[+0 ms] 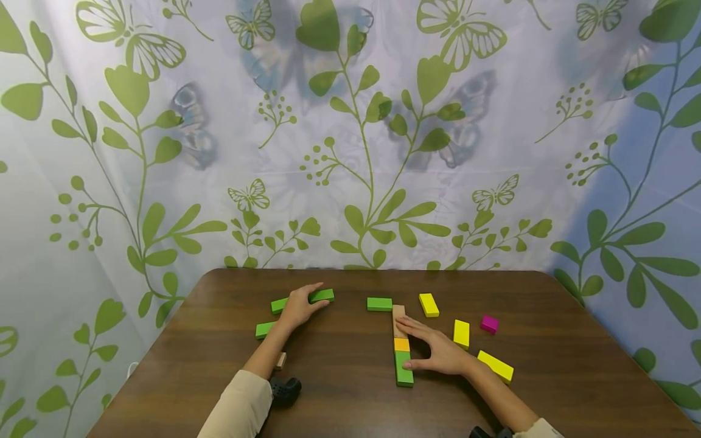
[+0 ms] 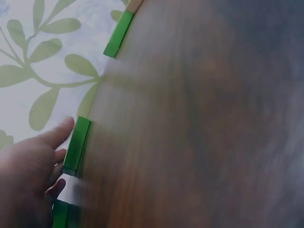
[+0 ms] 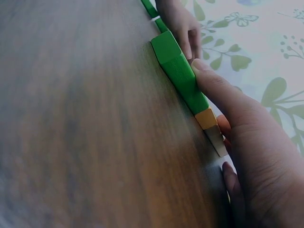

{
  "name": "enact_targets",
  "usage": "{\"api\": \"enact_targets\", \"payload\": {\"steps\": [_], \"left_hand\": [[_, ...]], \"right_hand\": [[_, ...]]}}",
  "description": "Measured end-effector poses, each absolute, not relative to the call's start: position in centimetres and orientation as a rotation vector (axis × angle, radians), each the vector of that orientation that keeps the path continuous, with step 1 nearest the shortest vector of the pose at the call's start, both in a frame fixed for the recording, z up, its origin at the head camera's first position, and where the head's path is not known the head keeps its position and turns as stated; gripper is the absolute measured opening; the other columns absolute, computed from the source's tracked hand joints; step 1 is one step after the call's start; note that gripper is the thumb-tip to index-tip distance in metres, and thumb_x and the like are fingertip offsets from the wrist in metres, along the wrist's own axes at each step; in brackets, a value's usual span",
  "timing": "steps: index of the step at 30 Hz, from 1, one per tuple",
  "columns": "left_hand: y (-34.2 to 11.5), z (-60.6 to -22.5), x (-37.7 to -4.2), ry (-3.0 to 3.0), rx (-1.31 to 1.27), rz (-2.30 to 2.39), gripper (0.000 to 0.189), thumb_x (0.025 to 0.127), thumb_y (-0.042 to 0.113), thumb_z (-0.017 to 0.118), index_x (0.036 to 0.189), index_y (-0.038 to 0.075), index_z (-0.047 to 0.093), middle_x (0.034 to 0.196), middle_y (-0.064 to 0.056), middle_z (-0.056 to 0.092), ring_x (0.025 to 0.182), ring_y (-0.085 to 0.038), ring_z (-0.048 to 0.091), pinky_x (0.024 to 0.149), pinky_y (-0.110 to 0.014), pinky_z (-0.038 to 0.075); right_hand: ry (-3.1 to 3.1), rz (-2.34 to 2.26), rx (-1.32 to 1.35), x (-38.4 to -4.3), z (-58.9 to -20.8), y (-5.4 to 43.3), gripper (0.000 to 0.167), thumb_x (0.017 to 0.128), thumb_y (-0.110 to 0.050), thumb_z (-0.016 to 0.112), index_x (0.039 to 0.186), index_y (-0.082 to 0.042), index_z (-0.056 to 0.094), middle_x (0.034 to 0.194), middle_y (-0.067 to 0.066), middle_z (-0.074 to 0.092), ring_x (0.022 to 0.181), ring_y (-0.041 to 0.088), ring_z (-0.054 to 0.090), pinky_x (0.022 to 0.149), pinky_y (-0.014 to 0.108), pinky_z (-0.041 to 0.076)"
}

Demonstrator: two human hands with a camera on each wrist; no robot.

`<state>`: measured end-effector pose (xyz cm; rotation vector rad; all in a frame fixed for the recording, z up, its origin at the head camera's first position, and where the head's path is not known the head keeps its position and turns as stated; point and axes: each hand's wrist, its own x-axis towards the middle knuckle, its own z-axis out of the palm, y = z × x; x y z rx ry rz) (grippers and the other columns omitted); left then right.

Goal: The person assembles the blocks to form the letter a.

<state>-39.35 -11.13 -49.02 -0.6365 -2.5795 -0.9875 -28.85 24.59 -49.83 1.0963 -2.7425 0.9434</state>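
In the head view my left hand (image 1: 297, 307) is at a green block (image 1: 322, 295) towards the back left, thumb on the near side and fingers beyond. In the left wrist view the fingers lie round this block (image 2: 77, 145). My right hand (image 1: 440, 353) rests along a row of end-to-end blocks: a plain wooden block (image 1: 400, 321), a short orange block (image 1: 402, 345) and a green block (image 1: 404, 368). Its fingers reach the wooden block; its thumb touches the green one, also in the right wrist view. Another green block (image 1: 380, 304) sits crosswise by the row's far end.
Further green blocks (image 1: 265, 330) lie around the left hand, and a small wooden block (image 1: 281, 361) is by the left forearm. Right of the row are yellow blocks (image 1: 429, 305) and a magenta block (image 1: 490, 325). A patterned curtain (image 1: 350, 152) hangs behind the brown table (image 1: 339, 389).
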Motion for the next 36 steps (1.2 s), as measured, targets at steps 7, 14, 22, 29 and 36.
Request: {"api": "enact_targets", "payload": {"steps": [7, 14, 22, 29, 36], "left_hand": [[-11.2, -49.5, -39.5, -2.623, -0.681, -0.895, 0.044, 0.085, 0.014, 0.068, 0.125, 0.000, 0.057, 0.123, -0.019, 0.056, 0.114, -0.034, 0.052, 0.091, -0.046, 0.044], [-10.5, -49.3, -38.8, -2.574, -0.699, -0.915, 0.039, 0.083, 0.012, 0.068, 0.120, 0.000, 0.061, 0.117, -0.018, 0.060, 0.108, -0.034, 0.056, 0.088, -0.046, 0.046], [-7.7, -48.9, -37.6, -2.494, -0.737, -1.002, 0.039, 0.081, 0.017, 0.071, 0.117, 0.002, 0.064, 0.112, -0.014, 0.064, 0.102, -0.030, 0.060, 0.083, -0.043, 0.049], [-5.7, -49.0, -36.9, -2.527, -0.750, -0.964, 0.039, 0.081, 0.020, 0.072, 0.115, 0.005, 0.065, 0.111, -0.011, 0.065, 0.101, -0.027, 0.061, 0.081, -0.039, 0.050], [-5.3, -49.3, -36.9, -2.533, -0.806, -0.952, 0.039, 0.081, 0.019, 0.072, 0.116, 0.004, 0.065, 0.111, -0.012, 0.064, 0.102, -0.027, 0.060, 0.084, -0.039, 0.049]], "right_hand": [[-2.750, 0.950, 1.097, -28.8, -49.7, 24.5, 0.083, 0.078, -0.054, 0.066, 0.145, -0.017, 0.033, 0.150, 0.001, 0.026, 0.136, 0.023, 0.023, 0.098, 0.059, 0.030], [-2.733, 0.927, 1.101, -28.8, -49.8, 24.6, 0.082, 0.078, -0.054, 0.066, 0.145, -0.018, 0.034, 0.149, 0.002, 0.028, 0.135, 0.023, 0.025, 0.098, 0.059, 0.030], [-2.732, 0.941, 1.097, -28.8, -49.7, 24.5, 0.083, 0.078, -0.053, 0.067, 0.144, -0.017, 0.034, 0.149, 0.003, 0.028, 0.135, 0.024, 0.025, 0.098, 0.059, 0.030], [-2.736, 0.936, 1.099, -28.9, -49.8, 24.5, 0.082, 0.078, -0.053, 0.066, 0.144, -0.017, 0.034, 0.149, 0.002, 0.028, 0.135, 0.024, 0.025, 0.098, 0.059, 0.030], [-2.735, 0.928, 1.098, -29.0, -50.0, 24.6, 0.083, 0.077, -0.055, 0.066, 0.145, -0.019, 0.034, 0.149, 0.001, 0.027, 0.136, 0.023, 0.024, 0.098, 0.058, 0.030]]}}
